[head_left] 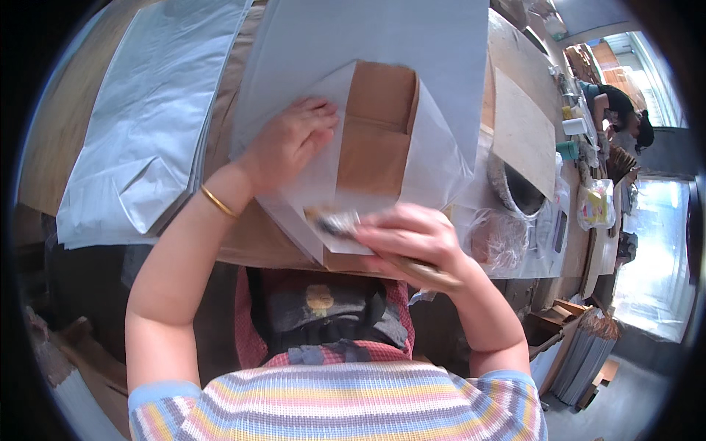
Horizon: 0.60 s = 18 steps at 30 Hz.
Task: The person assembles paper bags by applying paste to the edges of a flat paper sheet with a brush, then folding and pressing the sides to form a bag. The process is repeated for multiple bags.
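A white paper bag (pixel 434 162) lies in front of me with its bottom end folded open into a diamond shape and a brown panel (pixel 371 158) showing in the middle. My left hand (pixel 294 140) lies flat on its left flap, fingers stretched out toward the brown panel. In my right hand (pixel 415 239) is a brush (pixel 338 222) with a wooden handle. Its bristles, blurred, are over the near flap; whether they touch the paper I cannot tell. Under the bag are more large white sheets (pixel 375 29).
On the left lies a stack of white paper bags (pixel 158 103). To the right are a beige board (pixel 523 132) over a dark round container (pixel 522 191) and a clear plastic bag (pixel 500 239). Another person (pixel 625 110) is at the far right. Bundled sheets (pixel 585 360) stand at lower right.
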Tool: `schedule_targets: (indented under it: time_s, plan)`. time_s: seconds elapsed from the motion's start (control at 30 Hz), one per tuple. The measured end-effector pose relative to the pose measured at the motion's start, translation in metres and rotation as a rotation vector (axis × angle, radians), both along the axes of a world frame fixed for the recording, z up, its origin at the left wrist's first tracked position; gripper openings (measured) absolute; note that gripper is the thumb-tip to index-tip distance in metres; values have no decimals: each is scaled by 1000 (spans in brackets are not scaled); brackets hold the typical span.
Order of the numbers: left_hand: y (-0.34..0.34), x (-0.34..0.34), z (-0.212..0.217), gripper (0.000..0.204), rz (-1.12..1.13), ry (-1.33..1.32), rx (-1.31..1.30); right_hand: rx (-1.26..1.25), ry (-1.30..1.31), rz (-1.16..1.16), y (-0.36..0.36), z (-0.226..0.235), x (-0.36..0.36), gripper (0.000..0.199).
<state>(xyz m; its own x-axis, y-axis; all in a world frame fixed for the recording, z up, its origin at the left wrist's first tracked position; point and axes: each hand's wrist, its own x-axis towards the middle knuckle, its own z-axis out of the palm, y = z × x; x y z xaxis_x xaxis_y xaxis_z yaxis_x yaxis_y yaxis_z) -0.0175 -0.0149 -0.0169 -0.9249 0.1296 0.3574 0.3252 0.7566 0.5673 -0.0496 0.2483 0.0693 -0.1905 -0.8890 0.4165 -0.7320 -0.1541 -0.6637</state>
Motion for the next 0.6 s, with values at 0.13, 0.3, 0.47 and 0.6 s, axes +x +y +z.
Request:
schedule_targets:
  time_s: [0.13, 0.3, 0.47, 0.6]
  plan:
    - [6, 2, -5, 29, 8, 149, -140, 250, 138, 73, -19, -27, 6, 33]
    - [13, 0, -7, 30, 61, 197, -246, 369, 119, 103, 15, -25, 22, 26]
    - [15, 3, -11, 32, 77, 204, -290, 330, 9, 55, 38, 4, 31, 25]
    - [13, 1, -11, 34, 83, 207, -328, 270, 293, -233, 59, 20, 21, 28]
